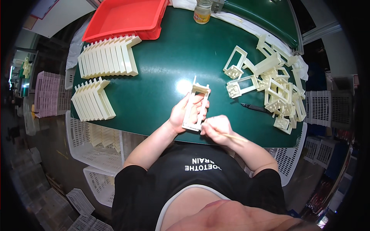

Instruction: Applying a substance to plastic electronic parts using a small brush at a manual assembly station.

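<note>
My left hand (180, 114) is closed around a cream plastic frame (189, 112), a long rectangular part with an open middle and small prongs at its far end. My right hand (218, 126) is closed on a thin pale stick (233, 137), whose back end points out to the right. Its fingertips are at the near right corner of the frame; the stick's front tip is hidden by the fingers. Off to the right, a pile of similar loose cream frames (278, 91) lies jumbled. A dark craft knife (255, 108) rests at the pile's left edge.
Two rows of cream parts, a far row (108, 57) and a near row (92, 101), stand on the left of the green table (169, 50). A red tray (127, 19) and a jar (202, 12) are at the back. White crates (94, 144) stand below the front edge.
</note>
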### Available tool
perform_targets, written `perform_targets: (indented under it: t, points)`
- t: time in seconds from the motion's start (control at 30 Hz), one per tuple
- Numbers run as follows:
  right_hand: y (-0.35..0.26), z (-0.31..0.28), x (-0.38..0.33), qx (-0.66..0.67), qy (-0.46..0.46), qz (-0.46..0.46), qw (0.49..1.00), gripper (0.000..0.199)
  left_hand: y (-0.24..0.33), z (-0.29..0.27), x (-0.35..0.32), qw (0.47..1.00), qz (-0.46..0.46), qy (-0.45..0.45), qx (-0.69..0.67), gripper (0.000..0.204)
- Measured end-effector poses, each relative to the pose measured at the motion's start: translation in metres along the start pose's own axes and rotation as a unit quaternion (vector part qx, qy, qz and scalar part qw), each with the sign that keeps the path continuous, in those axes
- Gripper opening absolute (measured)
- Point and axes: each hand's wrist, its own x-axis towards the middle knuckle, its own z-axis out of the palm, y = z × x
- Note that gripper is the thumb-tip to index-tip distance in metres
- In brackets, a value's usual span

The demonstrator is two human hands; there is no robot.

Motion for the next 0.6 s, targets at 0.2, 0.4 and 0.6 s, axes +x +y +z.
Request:
perform_targets:
  t: [0.2, 0.4, 0.6]
  points:
    - [0.023, -0.016, 0.022, -0.126, 0.056, -0.024, 0.990, 0.021, -0.005, -0.008, 0.001, 0.989, 0.017, 0.092, 0.110, 0.055]
    - [-0.024, -0.006, 0.005, 0.101, -0.041, 0.176, 0.978, 0.030, -0.009, 0.000, -0.001, 0.995, 0.043, 0.029, 0.080, 0.057]
    - [-0.038, -0.023, 0.004, 0.159, -0.026, 0.369, 0.915, 0.034, -0.011, -0.002, -0.004, 0.987, 0.101, 0.033, 0.124, 0.062]
